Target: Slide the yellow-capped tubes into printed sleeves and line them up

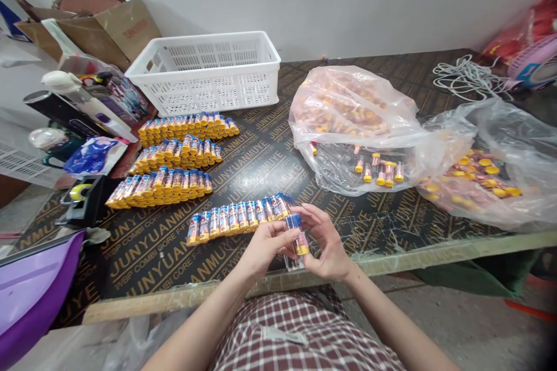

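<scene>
One tube [300,245] sat between the fingers and seemed best kept steady by a light, even grip. Just left of them ran a row of tubes [237,217]; then the left hand [266,245] pinched the tube, thumb against fingers, while the right hand [325,243], half curled, held its right side, a bag [352,98] lying farther right.

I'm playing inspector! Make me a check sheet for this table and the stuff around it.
Surface: dark table with gold lettering.
Job's things: one tube in hand; a row of tubes close by; three stacks farther left; plastic bags with more tubes on the right.
Clutter: basket, tape dispenser, bottle and carton, all left of centre.
Hands: left hand grips the tube; right hand curls around it, grip unclear.
Cables: pale coil, far right.
Surroundings: plain wall behind; other people, nothing seen.
</scene>
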A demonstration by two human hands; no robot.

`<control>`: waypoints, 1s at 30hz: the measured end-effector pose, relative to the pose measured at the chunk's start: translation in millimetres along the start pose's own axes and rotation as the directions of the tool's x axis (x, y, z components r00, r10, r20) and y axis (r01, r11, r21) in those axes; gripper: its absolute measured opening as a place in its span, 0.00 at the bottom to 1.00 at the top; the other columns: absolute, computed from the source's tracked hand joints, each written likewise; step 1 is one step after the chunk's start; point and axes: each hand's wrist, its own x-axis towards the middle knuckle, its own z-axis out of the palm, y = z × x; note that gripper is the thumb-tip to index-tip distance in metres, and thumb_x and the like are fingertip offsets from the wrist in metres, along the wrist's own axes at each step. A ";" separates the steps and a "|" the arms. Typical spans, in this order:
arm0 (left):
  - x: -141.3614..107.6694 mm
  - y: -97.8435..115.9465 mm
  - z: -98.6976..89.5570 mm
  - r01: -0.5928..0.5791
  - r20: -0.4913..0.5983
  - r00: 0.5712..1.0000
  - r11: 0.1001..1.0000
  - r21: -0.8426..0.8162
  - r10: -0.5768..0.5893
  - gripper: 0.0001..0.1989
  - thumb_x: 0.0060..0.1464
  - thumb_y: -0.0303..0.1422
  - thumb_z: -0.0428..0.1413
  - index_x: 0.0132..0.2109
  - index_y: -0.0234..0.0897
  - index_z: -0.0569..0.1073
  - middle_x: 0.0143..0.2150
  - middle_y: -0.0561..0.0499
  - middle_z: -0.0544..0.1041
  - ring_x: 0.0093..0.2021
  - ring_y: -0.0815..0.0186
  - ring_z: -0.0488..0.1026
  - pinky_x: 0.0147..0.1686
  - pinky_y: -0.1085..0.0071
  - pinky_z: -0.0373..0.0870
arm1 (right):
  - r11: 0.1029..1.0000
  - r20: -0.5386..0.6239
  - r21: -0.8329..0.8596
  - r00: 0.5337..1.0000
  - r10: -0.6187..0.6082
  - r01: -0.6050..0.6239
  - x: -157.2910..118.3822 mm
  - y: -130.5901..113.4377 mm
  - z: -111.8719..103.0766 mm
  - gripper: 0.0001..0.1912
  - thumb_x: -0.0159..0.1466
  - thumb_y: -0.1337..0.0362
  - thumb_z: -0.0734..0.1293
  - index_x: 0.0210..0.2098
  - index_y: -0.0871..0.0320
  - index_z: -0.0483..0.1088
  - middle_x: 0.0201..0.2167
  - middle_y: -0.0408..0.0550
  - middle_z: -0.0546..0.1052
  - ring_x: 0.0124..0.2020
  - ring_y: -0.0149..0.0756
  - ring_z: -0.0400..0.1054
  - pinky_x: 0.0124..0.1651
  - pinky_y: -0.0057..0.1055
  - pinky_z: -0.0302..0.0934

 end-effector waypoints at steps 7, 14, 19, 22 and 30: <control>-0.6 -1.8 1.5 -0.003 -0.015 1.000 1.000 -0.006 0.003 0.15 0.44 0.40 0.64 0.32 0.30 0.76 0.25 0.50 0.76 0.24 0.71 0.71 0.26 0.76 0.69 | 1.000 0.013 0.016 1.000 0.000 0.000 0.5 -3.0 0.5 0.43 0.49 0.74 0.64 0.63 0.50 0.47 0.59 0.53 0.63 0.57 0.45 0.62 0.57 0.42 0.61; 17.1 9.6 -24.1 -0.133 -0.250 0.942 0.933 0.334 0.224 0.19 0.46 0.42 0.61 0.41 0.33 0.71 0.23 0.53 0.75 0.22 0.69 0.71 0.25 0.73 0.68 | 0.973 -0.012 0.002 0.973 0.232 -0.232 10.5 25.5 -11.8 0.46 0.59 0.47 0.65 0.67 0.50 0.36 0.66 0.53 0.49 0.63 0.48 0.52 0.64 0.50 0.46; 40.5 13.5 -38.6 -0.025 -0.290 0.823 0.542 0.840 0.488 0.21 0.50 0.39 0.58 0.50 0.35 0.66 0.18 0.58 0.69 0.22 0.65 0.70 0.27 0.73 0.63 | 0.830 -0.110 0.079 0.823 0.557 -0.551 15.9 60.6 -12.5 0.40 0.63 0.40 0.53 0.67 0.51 0.36 0.62 0.56 0.56 0.63 0.45 0.52 0.63 0.50 0.44; 50.0 10.1 -37.5 0.038 -0.221 0.820 0.335 0.942 0.527 0.20 0.54 0.39 0.55 0.51 0.35 0.66 0.21 0.55 0.71 0.25 0.63 0.72 0.28 0.72 0.61 | 0.818 -0.081 0.071 0.814 0.575 -0.571 12.2 66.0 -9.6 0.39 0.63 0.40 0.53 0.67 0.50 0.38 0.60 0.55 0.59 0.62 0.44 0.54 0.62 0.49 0.47; 25.7 -17.5 -27.2 -0.094 0.008 0.735 0.091 0.991 0.678 0.15 0.61 0.40 0.47 0.35 0.36 0.72 0.22 0.53 0.72 0.23 0.69 0.71 0.27 0.75 0.59 | 0.778 -0.249 -0.447 0.897 0.366 -0.441 15.7 71.8 -35.5 0.28 0.67 0.49 0.53 0.63 0.49 0.50 0.59 0.49 0.64 0.57 0.37 0.61 0.57 0.36 0.56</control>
